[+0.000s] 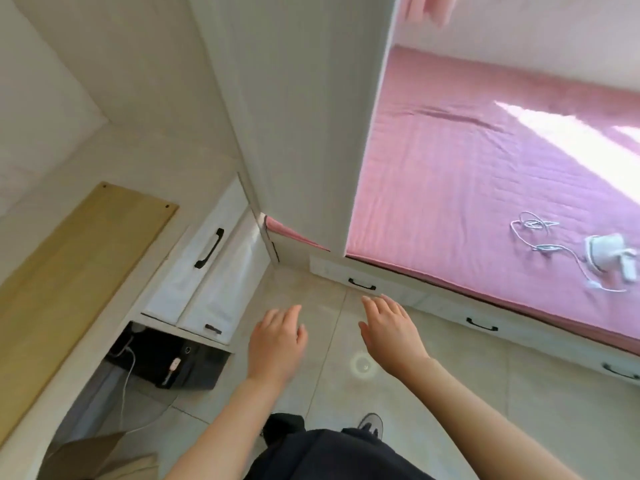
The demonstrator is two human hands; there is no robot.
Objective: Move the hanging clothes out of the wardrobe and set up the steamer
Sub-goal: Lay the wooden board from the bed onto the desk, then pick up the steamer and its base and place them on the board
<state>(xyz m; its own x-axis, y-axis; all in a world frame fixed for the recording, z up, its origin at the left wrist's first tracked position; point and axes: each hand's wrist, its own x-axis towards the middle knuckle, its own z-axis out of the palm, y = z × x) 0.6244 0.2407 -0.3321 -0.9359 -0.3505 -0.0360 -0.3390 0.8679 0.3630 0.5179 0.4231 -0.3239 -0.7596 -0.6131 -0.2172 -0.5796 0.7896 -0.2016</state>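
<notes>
Both your hands are empty right now. Your left hand [277, 344] and right hand [391, 329] hang out in front of you over the tiled floor [467, 403], fingers spread and relaxed, the grip of each closed on nothing.

Take the bed [485, 188] as your landmark. The steamer [607, 256] lies on its pink cover near the front edge, well off to the right of your right hand, with its white cord [540, 237] trailing in loose loops on the cover just beside it. The tall white wardrobe panel [304, 126] stands at the left end of the bed, and only a scrap of pink fabric [427, 6] shows at the top of the view above the bed; whether that is one of the hanging clothes cannot be told from here.

The step in hand looks like a reach with nothing yet chosen. If you go for the steamer, turn your body toward the bed first instead of stretching sideways. Take the body of the steamer in your right hand, around its handle, and gather the cord with your left before lifting, so the loops do not drag or snag on the cover. Keep it upright once it is up. If the clothes come first, raise your head so the rail is in sight before you grip any hanger.
</notes>
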